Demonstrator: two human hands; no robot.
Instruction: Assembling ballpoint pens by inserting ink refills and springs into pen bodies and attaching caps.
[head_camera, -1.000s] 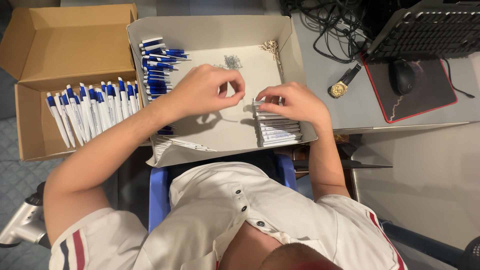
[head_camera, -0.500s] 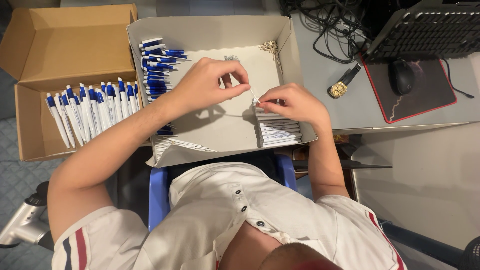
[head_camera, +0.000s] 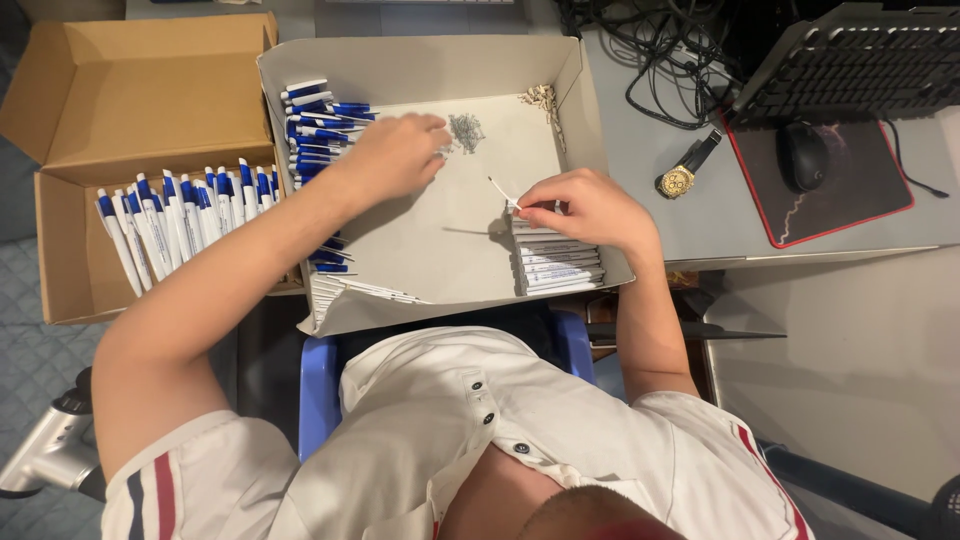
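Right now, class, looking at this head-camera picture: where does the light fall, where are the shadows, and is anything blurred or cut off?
In the head view, even overhead light keeps the grey tray bright; the right hand casts a soft shadow leftward beneath the thin white refill it pinches. The left hand, reaching toward the small springs, looks slightly motion-blurred. The blue and white pens stay sharp; the keyboard is dim and cropped.

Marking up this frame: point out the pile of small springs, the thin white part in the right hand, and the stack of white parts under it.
pile of small springs (head_camera: 466, 131), head view, middle of the pile.
thin white part (head_camera: 500, 190), head view, its free shaft.
stack of white parts (head_camera: 552, 265), head view, top of the stack.
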